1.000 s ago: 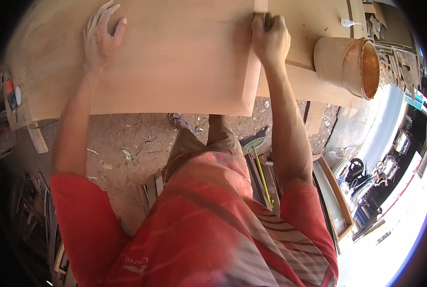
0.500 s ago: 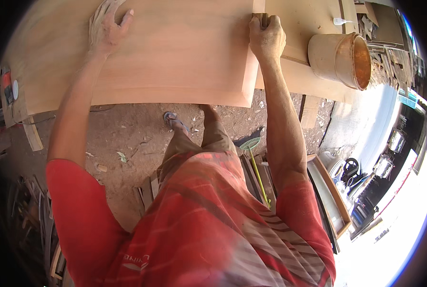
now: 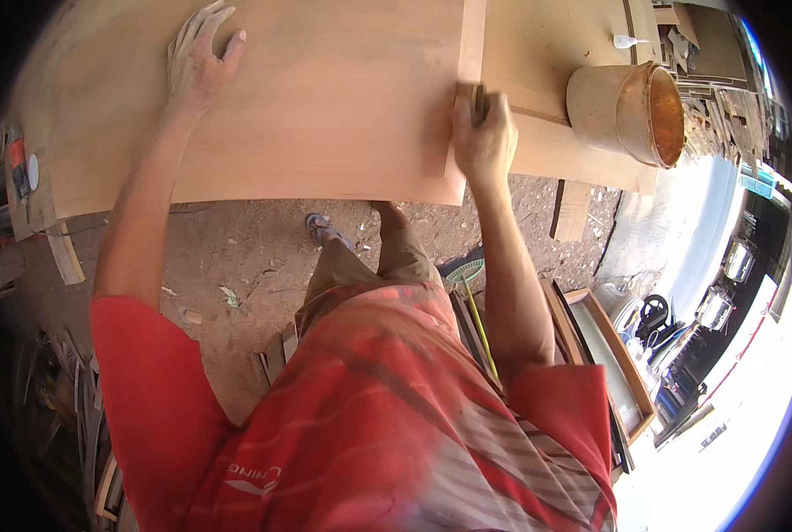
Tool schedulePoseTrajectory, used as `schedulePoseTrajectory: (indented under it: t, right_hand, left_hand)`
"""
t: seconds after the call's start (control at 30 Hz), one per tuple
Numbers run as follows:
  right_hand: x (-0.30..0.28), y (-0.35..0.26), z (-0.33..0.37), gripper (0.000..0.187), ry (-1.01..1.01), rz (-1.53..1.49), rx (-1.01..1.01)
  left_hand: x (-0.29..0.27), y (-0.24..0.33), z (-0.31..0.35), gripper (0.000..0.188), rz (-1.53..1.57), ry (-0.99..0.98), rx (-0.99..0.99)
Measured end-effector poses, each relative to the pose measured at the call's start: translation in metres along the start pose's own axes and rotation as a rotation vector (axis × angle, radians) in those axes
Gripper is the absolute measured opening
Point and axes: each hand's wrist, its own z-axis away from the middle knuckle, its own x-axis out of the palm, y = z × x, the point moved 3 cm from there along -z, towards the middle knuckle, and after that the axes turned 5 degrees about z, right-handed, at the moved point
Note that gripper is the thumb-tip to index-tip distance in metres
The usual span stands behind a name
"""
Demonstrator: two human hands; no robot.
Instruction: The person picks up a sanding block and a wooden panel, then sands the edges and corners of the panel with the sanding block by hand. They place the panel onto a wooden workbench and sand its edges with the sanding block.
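A broad wooden panel (image 3: 325, 124) lies flat in front of the person (image 3: 351, 408), its visible part stretching longest from left to right, its far side running out of view. A pale strip (image 3: 470, 44) forms its right border, the long axis pointing straight away from the person. Near the front of that strip, the right hand (image 3: 486, 140) clenches a small block (image 3: 477, 97) against the wood, thumb on the left side; most of the block is covered, so its long axis cannot be told. The left hand (image 3: 202, 66) rests on the panel well apart from the block, fingers loosely spread, pointing away and gripping nothing. Right of the panel, a bucket (image 3: 600, 102) sits on another board (image 3: 538, 160), near a white bottle (image 3: 624, 42).
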Motion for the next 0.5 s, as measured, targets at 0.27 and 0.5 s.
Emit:
schedulePoseTrajectory:
  t: [0.27,0.5]
  right_hand:
    - [0.006,-0.001,-0.059,0.034,0.028,0.004,-0.039]
    - [0.023,-0.005,-0.123,0.033,-0.027,0.031,-0.06]
  left_hand:
    - [-0.006,0.008,-0.011,0.042,-0.041,0.003,-0.033]
    - [-0.008,0.012,-0.002,0.044,0.004,-0.056,-0.092]
